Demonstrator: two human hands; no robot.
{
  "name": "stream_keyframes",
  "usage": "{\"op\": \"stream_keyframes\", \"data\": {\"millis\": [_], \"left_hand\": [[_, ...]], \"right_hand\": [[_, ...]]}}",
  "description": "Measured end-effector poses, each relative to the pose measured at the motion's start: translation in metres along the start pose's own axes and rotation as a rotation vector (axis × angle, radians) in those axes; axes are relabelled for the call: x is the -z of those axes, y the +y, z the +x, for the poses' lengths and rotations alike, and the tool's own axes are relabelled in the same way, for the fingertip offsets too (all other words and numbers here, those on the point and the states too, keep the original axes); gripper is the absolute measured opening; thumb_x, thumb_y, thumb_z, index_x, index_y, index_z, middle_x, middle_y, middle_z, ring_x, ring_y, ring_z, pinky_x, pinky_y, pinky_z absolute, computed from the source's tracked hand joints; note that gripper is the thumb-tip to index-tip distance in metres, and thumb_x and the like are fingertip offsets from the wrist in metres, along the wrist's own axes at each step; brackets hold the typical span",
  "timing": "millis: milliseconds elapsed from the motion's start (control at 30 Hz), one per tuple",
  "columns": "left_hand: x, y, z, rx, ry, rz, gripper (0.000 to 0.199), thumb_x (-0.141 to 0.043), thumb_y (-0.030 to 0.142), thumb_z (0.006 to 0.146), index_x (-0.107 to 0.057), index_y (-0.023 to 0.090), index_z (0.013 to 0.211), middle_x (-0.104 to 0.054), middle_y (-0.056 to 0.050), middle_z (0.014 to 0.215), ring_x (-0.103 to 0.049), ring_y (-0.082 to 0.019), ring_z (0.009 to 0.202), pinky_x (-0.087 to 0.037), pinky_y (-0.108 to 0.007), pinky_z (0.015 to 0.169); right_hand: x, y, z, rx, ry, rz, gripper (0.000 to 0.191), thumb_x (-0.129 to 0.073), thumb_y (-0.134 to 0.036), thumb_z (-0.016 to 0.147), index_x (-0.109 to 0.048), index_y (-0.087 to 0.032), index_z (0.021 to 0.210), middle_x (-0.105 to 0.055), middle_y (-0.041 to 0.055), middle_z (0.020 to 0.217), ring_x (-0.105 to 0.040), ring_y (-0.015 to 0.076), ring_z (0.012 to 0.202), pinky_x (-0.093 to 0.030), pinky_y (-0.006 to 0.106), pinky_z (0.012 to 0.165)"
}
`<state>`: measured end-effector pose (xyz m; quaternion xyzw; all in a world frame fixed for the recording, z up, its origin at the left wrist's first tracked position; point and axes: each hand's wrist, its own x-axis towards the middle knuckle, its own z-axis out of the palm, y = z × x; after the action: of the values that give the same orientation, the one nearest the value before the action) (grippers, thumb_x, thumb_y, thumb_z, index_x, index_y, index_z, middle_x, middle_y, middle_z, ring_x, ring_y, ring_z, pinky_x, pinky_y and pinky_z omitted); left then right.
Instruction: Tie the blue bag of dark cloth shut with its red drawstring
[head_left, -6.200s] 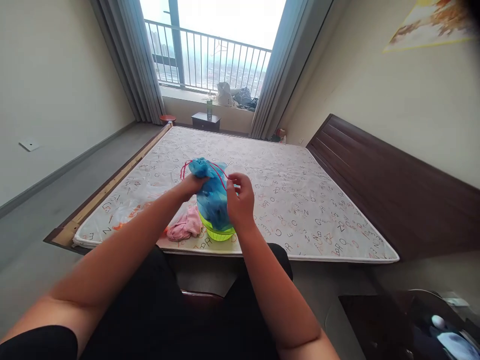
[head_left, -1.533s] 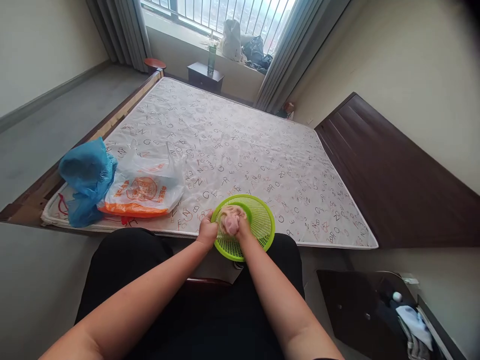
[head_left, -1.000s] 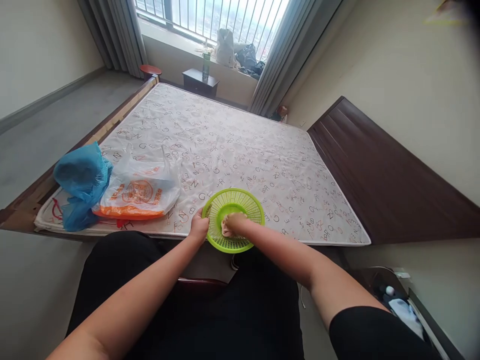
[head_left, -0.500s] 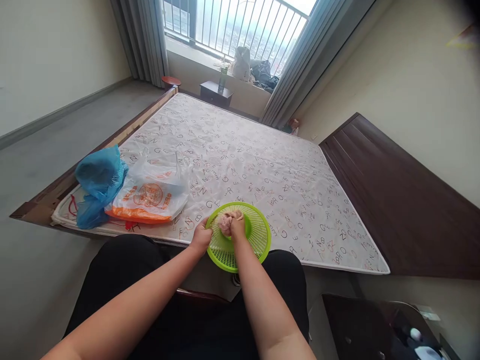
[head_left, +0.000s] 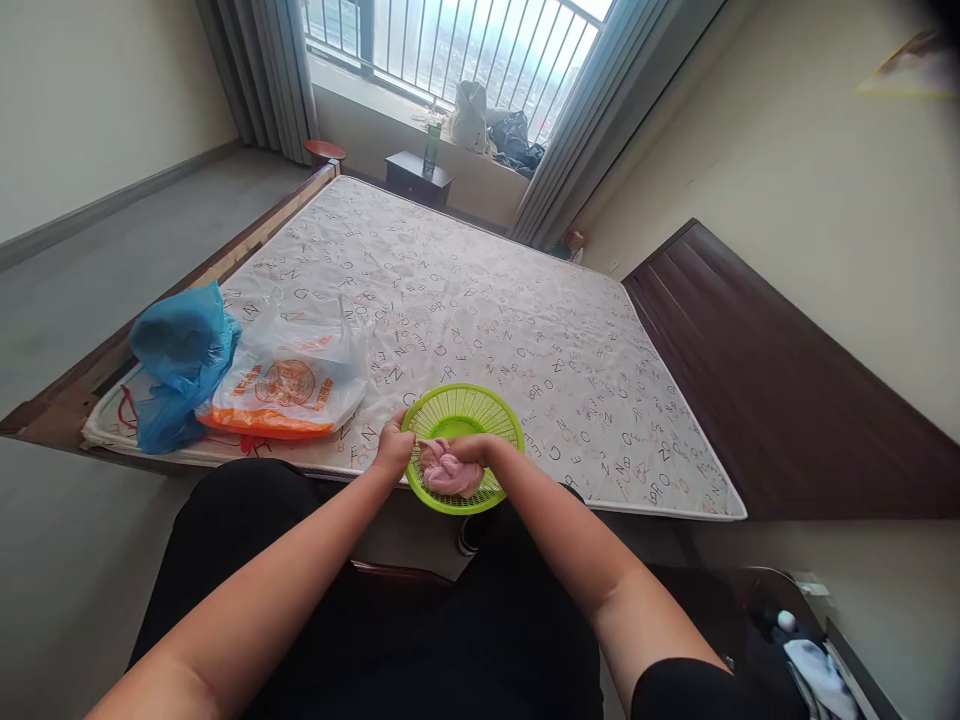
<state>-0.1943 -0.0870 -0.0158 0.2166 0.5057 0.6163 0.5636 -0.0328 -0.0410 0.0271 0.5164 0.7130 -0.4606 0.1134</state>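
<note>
Basket [head_left: 491,415], green mesh, at near mattress [head_left: 480,290] edge. Left hand [head_left: 394,446] closed on near-left rim. Right hand [head_left: 471,450] inside, fingers pinching pink cloth [head_left: 450,474] against basket floor. Blue bag [head_left: 178,352] and orange-printed bag [head_left: 289,380] well apart, far left.

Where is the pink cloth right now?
In the head view, the pink cloth lies inside the green basket at the near edge of the mattress, under the right hand, with the left hand gripping the basket's rim.

pink cloth [head_left: 450,474] bunched inside green basket [head_left: 491,415]
</note>
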Motion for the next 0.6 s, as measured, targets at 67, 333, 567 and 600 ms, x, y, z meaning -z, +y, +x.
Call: {"op": "stream_keyframes", "data": {"millis": [67,333,567,600], "left_hand": [[0.002,0.005,0.006,0.002,0.014,-0.018,0.054,-0.063,0.01,0.055,-0.07,0.016,0.107,-0.075,-0.004,0.09,-0.069,-0.018,0.077,-0.056,-0.027,0.069],[0.014,0.031,0.023,0.104,0.064,0.02,0.079,-0.071,0.005,0.062,-0.053,0.02,0.137,-0.072,-0.007,0.104,-0.069,-0.016,0.08,-0.056,-0.024,0.071],[0.013,0.026,-0.01,0.203,0.046,-0.007,0.068,-0.08,0.034,0.074,-0.053,0.024,0.135,-0.068,-0.011,0.126,-0.069,-0.023,0.102,-0.055,-0.03,0.076],[0.015,0.023,-0.019,0.197,0.07,0.017,0.063,-0.077,0.038,0.077,-0.054,0.025,0.134,-0.067,-0.01,0.129,-0.067,-0.025,0.108,-0.054,-0.03,0.077]], "right_hand": [[0.019,-0.002,-0.018,0.046,-0.154,0.217,0.034,-0.068,-0.014,0.07,-0.07,-0.017,0.104,-0.077,0.0051,0.096,-0.073,0.021,0.084,-0.059,0.031,0.078],[0.061,-0.048,-0.09,0.44,0.374,1.034,0.06,-0.069,-0.028,0.079,-0.058,-0.022,0.138,-0.068,0.0093,0.134,-0.066,0.0247,0.12,-0.057,0.038,0.1],[0.026,-0.12,-0.053,0.574,0.632,1.008,0.055,-0.051,-0.039,0.092,-0.048,-0.023,0.145,-0.069,0.0078,0.125,-0.068,0.0218,0.11,-0.06,0.039,0.091],[0.019,-0.132,-0.038,0.573,0.66,0.924,0.055,-0.047,-0.038,0.094,-0.044,-0.023,0.147,-0.068,0.0082,0.127,-0.066,0.0212,0.111,-0.059,0.039,0.093]]}}
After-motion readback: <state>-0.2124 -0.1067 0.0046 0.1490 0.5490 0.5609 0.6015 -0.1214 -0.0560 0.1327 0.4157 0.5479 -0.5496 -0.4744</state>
